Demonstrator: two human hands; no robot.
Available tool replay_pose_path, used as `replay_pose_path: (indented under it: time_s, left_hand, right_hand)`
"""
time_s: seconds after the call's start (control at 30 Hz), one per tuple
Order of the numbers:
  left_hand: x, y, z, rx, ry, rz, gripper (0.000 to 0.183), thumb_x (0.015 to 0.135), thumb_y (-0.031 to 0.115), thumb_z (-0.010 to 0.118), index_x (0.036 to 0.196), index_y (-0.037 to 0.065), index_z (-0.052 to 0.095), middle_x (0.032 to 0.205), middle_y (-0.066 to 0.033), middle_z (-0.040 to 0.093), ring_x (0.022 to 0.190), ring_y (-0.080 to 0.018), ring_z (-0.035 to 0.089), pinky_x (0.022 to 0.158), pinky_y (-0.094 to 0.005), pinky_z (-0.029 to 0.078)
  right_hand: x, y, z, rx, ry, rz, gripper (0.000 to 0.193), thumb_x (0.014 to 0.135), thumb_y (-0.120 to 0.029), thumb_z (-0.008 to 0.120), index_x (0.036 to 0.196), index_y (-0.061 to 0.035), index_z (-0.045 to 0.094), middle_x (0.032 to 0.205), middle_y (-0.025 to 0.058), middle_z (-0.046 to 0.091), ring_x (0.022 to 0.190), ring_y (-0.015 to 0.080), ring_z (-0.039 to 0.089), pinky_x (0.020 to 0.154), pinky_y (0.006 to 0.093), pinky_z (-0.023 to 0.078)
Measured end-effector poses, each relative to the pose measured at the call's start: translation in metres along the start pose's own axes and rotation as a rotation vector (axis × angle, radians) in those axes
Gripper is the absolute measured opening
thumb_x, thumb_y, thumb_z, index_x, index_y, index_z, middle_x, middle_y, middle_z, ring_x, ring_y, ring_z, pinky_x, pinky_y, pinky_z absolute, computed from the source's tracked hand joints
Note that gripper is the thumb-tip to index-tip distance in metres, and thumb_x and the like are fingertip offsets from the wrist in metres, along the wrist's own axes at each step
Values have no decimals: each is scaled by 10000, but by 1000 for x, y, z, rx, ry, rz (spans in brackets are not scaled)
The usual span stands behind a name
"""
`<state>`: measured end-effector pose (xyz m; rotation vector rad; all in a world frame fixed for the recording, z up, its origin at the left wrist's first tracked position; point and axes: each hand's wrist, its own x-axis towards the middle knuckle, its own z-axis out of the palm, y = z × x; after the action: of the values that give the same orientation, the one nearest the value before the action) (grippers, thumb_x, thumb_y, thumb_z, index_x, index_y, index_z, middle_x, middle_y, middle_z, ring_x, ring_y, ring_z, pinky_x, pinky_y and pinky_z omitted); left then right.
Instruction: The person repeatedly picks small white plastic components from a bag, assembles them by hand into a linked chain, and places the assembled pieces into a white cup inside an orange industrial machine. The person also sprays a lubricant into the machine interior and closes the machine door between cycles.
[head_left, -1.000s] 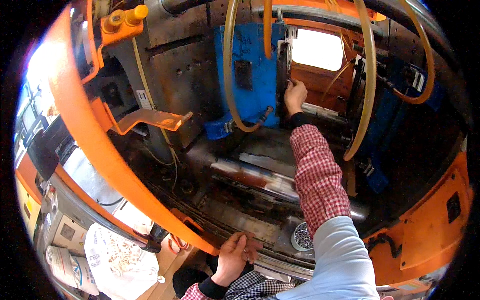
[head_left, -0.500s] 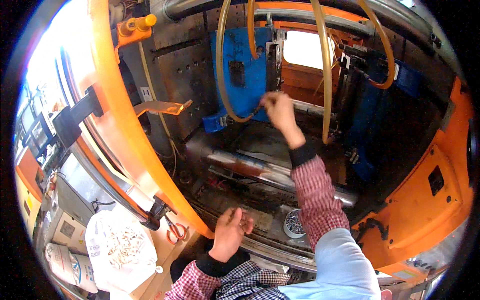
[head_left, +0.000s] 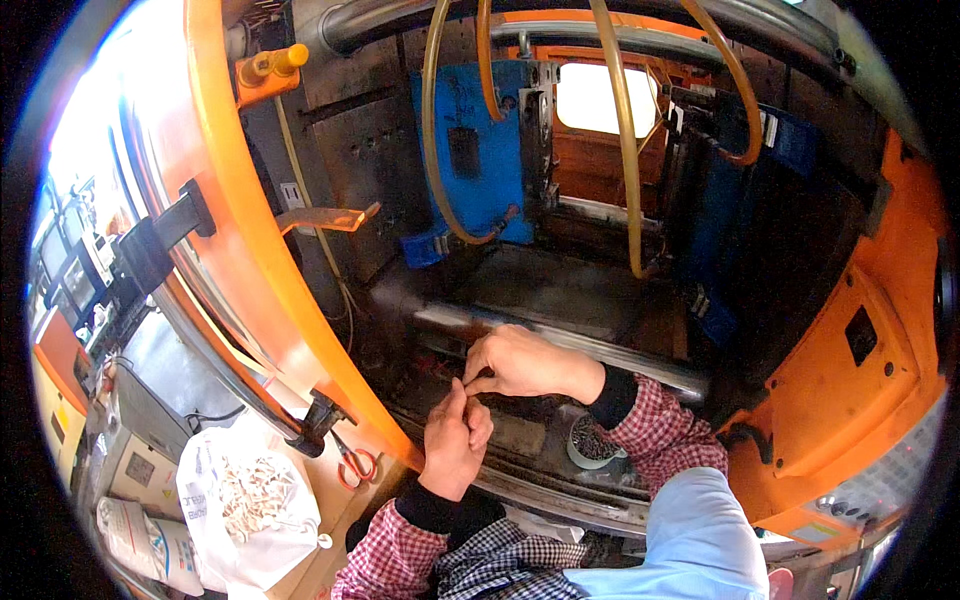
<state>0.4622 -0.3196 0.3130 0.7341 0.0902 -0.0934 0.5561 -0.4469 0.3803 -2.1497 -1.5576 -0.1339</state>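
My right hand (head_left: 525, 363) and my left hand (head_left: 457, 440) meet at the fingertips, over the front of an open machine. Thumb and fingers are pinched on both. Whatever sits between them is too small to make out. Just right of the hands, partly behind my right sleeve, stands a white cup (head_left: 590, 463) of small metal pieces. Behind the hands runs a shiny metal bar (head_left: 655, 368). Farther back is a blue mould block (head_left: 490, 150), with a yellowish hose (head_left: 432, 130) looping down to its lower edge.
An orange door frame (head_left: 290, 300) rises at left. More hoses, including a yellowish hose (head_left: 627, 150), hang from above. At lower left are a white bag (head_left: 205, 490) of small pale pieces and orange-handled scissors (head_left: 355, 468). An orange panel (head_left: 830, 380) borders the right.
My right hand has come down from the hose end by the blue block to my left hand. The left hand has risen slightly, its fingers now pinched. The view has shifted a little.
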Motion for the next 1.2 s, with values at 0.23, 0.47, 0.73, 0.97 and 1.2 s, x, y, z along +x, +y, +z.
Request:
replay_pose_path:
  time_s: [0.23,0.47,0.73,0.97,1.2]
  left_hand:
    - [10,5,-5,71,1,73,309,990,240,373,1081,-12,524,600,-6,408,500,-92,359,456,-219,290]
    - [-13,-24,-30,236,-138,20,275,945,56,397,1181,-69,462,1121,-195,551,1009,-276,562,902,-375,455]
    - [-35,-15,-38,280,-47,-108,283,978,112,344,1201,-55,391,1175,-236,530,957,-280,595,809,-353,505]
    - [-28,-21,-42,261,-51,-118,277,973,104,353,1202,-47,391,1178,-241,536,939,-287,607,810,-360,507]
    - [-31,-25,-45,250,-86,-79,287,973,144,372,1194,-38,393,1157,-237,547,934,-300,609,812,-372,507]
  right_hand:
    - [15,34,-21,-83,268,-98,104,737,-105,656,784,-16,682,753,131,643,739,273,630,637,352,495]
    - [64,228,-117,-407,1396,642,190,836,-129,605,928,21,676,914,198,656,827,334,630,748,401,488]
    - [112,283,-139,-236,1415,795,235,829,-207,615,948,-19,688,961,201,642,908,351,605,814,417,458]
    - [106,303,-136,-311,1445,681,230,816,-207,618,930,-22,692,967,197,639,916,362,598,806,418,457]
    - [108,301,-137,-474,1338,646,235,773,-121,590,957,-5,680,917,216,627,893,367,589,810,422,453]
